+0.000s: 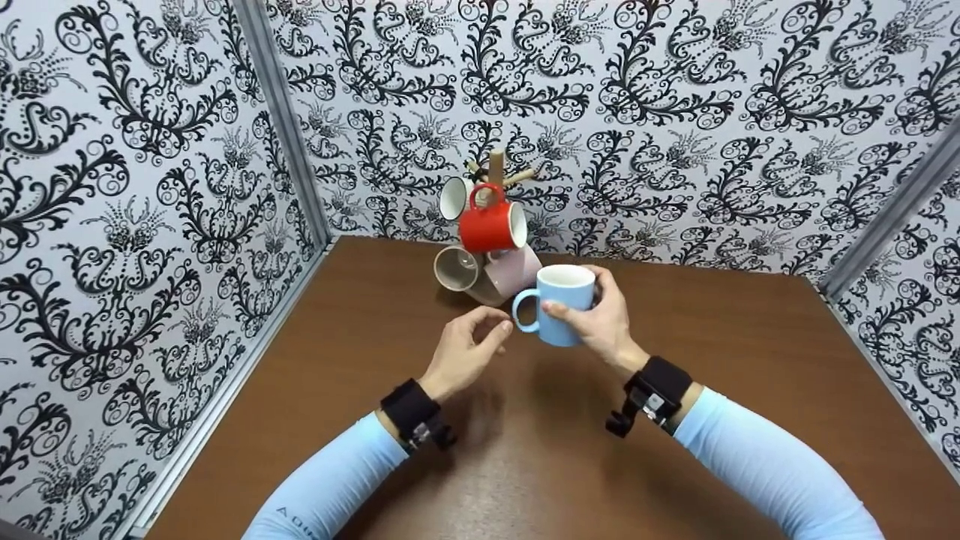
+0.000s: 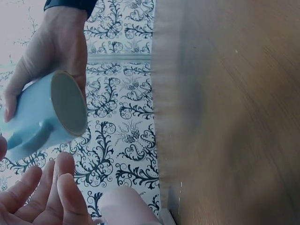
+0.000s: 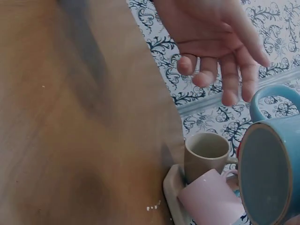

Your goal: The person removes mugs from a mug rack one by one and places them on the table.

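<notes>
My right hand (image 1: 611, 322) grips a light blue mug (image 1: 566, 304) round its body, thumb across the front. The mug is upright above the table, its white inside showing and its handle turned left. Close beside that handle is my left hand (image 1: 463, 352), fingers loosely bent and holding nothing. In the right wrist view, a gap shows between the left fingertips (image 3: 229, 97) and the handle. Behind the hands, a red mug (image 1: 486, 229), a pink mug (image 1: 516, 271), a beige mug (image 1: 456, 268) and a white mug (image 1: 454, 199) hang on a wooden mug tree (image 1: 496, 166).
The mug tree stands at the back of the brown table (image 1: 360, 315), near the patterned back wall (image 1: 675, 135). One bare peg (image 1: 519, 177) points right near its top. Its base (image 3: 174, 197) shows under the pink mug in the right wrist view.
</notes>
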The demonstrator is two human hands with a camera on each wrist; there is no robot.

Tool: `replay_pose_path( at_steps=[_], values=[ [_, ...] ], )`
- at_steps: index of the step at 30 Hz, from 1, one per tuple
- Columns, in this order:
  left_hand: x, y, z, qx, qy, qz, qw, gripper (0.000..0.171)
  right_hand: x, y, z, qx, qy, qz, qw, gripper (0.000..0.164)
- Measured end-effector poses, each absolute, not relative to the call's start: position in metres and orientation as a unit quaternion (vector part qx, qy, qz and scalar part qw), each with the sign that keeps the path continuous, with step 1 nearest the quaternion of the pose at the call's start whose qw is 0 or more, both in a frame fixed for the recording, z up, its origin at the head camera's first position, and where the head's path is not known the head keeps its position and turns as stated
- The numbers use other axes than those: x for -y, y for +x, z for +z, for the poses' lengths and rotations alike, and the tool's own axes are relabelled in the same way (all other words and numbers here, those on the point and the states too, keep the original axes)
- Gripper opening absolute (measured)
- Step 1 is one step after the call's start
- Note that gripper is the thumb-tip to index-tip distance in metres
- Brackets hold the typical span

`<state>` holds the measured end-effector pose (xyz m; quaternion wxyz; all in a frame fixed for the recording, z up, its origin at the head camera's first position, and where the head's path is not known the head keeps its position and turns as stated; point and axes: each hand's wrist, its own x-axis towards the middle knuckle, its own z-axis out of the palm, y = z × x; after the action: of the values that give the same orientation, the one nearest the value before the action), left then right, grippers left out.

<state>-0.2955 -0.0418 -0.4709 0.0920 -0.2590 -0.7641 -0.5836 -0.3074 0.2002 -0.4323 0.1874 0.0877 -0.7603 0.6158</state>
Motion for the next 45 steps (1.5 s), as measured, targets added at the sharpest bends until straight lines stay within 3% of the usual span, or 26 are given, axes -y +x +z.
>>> replay_pose_path(
  at_steps=[26,33,39,42,45],
  values=[
    [0.029,-0.297,-0.466,0.755,-0.23,-0.612,-0.05,0.042,-0.196,-0.296,-0.476,0.788,0.157,0.578,0.142,0.087],
    [0.032,-0.301,-0.469,0.723,-0.248,-0.622,-0.169,0.052,-0.197,-0.292,-0.482,0.758,0.204,0.607,0.122,0.085],
    [0.036,-0.301,-0.468,0.66,-0.231,-0.651,-0.295,0.048,-0.199,-0.285,-0.484,0.757,0.228,0.605,0.094,0.087],
    [0.039,-0.298,-0.467,0.638,-0.236,-0.658,-0.323,0.048,-0.199,-0.281,-0.485,0.76,0.236,0.599,0.086,0.087],
    [0.04,-0.295,-0.467,0.653,-0.249,-0.643,-0.314,0.05,-0.199,-0.279,-0.487,0.763,0.239,0.595,0.084,0.086]
  ],
)
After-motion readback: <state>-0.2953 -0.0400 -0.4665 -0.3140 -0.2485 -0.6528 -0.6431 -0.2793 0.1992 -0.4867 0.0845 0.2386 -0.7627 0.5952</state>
